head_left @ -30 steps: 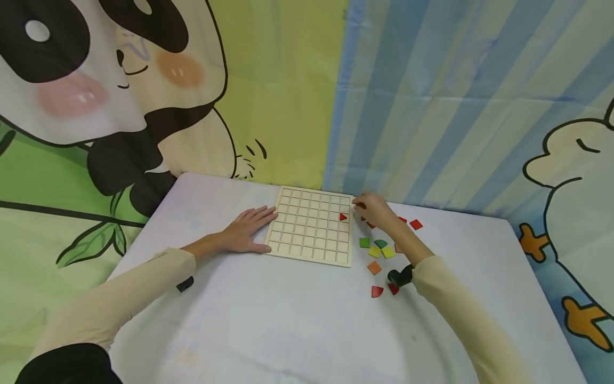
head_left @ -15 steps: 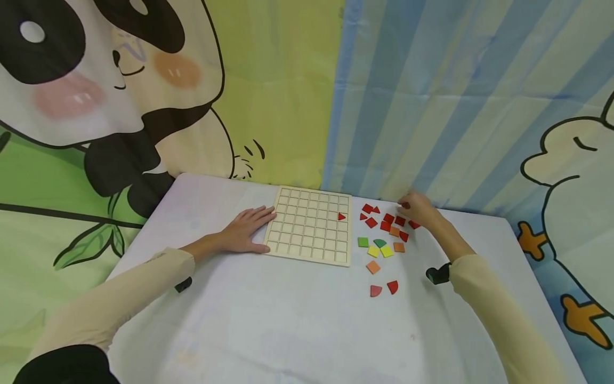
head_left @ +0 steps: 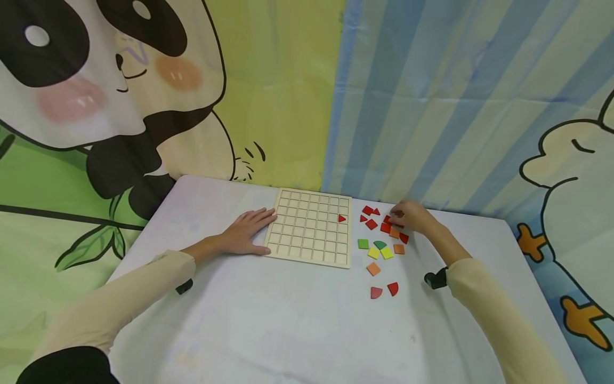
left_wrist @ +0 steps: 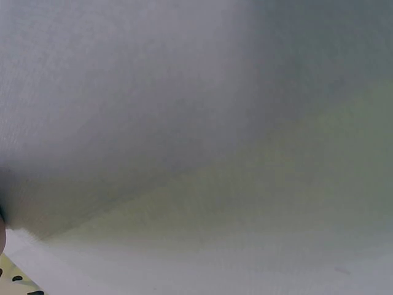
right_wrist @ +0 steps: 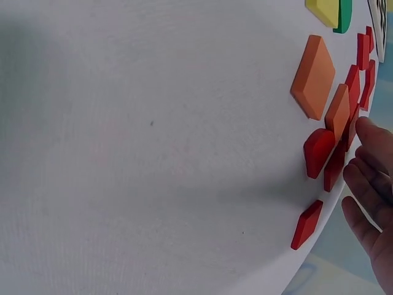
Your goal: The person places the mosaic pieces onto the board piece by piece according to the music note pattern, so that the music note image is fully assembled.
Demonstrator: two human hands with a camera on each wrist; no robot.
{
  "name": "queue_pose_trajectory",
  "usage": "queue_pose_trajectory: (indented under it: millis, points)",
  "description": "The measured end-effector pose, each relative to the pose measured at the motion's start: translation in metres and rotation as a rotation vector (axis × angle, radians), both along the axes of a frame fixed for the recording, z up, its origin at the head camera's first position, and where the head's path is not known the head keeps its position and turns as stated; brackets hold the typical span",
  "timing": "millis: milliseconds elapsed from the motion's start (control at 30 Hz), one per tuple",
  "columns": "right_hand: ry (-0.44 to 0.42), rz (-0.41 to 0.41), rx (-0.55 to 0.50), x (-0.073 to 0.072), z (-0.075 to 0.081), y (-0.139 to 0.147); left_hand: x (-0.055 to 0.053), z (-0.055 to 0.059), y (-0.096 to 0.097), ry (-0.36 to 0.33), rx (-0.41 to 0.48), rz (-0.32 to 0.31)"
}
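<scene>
A square pale wooden board point(head_left: 302, 250) marked with a grid lies on the white table. One red triangle point(head_left: 341, 218) sits in a cell near its right side. My left hand point(head_left: 244, 232) lies flat with spread fingers along the board's left edge; the left wrist view catches only a sliver of skin. To the right of the board, my right hand point(head_left: 413, 216) reaches down over a cluster of red pieces. In the right wrist view its thumb and fingers point(right_wrist: 368, 184) stand apart, with the thumb tip beside a red piece point(right_wrist: 353, 126). Some pieces are hidden under the hand.
Nearer me lie a green square point(head_left: 363, 244), a dark green quarter-round point(head_left: 380, 245), two yellow squares point(head_left: 386, 253) and orange squares point(head_left: 373, 269). Two red quarter-rounds point(head_left: 376, 292) sit closest. A printed curtain point(head_left: 408, 106) hangs behind the table's far edge.
My right hand has gone from the board's right edge to the far right of the pieces, then back left onto the red cluster. The left hand has stayed in place.
</scene>
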State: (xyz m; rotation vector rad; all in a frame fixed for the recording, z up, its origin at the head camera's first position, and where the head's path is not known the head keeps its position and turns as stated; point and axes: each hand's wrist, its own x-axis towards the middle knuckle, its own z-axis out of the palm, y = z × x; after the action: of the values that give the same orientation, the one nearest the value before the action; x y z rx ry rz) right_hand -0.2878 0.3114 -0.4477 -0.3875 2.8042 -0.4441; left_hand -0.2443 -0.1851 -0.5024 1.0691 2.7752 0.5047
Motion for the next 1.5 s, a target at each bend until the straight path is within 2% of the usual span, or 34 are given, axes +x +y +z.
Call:
queue_pose_trajectory:
  millis: [467, 800, 900, 1000, 1100, 1267, 1367, 1500]
  points:
    - [0.082, 0.041, 0.066, 0.001, -0.007, -0.006, 0.000, -0.001, 0.000, 0.008, 0.012, -0.006]
    - [0.040, -0.023, 0.015, 0.003, -0.010, -0.006, 0.000, 0.000, 0.000, 0.010, 0.009, -0.008]
    - [0.047, -0.043, 0.016, 0.004, -0.007, -0.012, -0.001, -0.002, 0.000, 0.024, 0.001, -0.004]
    - [0.070, -0.047, -0.039, 0.004, -0.004, -0.026, -0.001, -0.003, 0.000, 0.029, 0.004, -0.003]
    - [0.094, 0.028, -0.144, 0.005, -0.002, -0.048, 0.001, -0.003, -0.001, 0.018, 0.010, -0.007]
    - [0.096, 0.215, -0.282, 0.006, 0.003, -0.090, 0.000, -0.002, -0.001, 0.014, 0.002, -0.006]
    - [0.101, 0.262, -0.290, 0.004, 0.004, -0.109, -0.001, -0.002, -0.002, 0.021, -0.005, -0.005]
    - [0.087, 0.254, -0.233, -0.001, 0.001, -0.125, -0.003, -0.004, -0.002, 0.031, -0.012, -0.011]
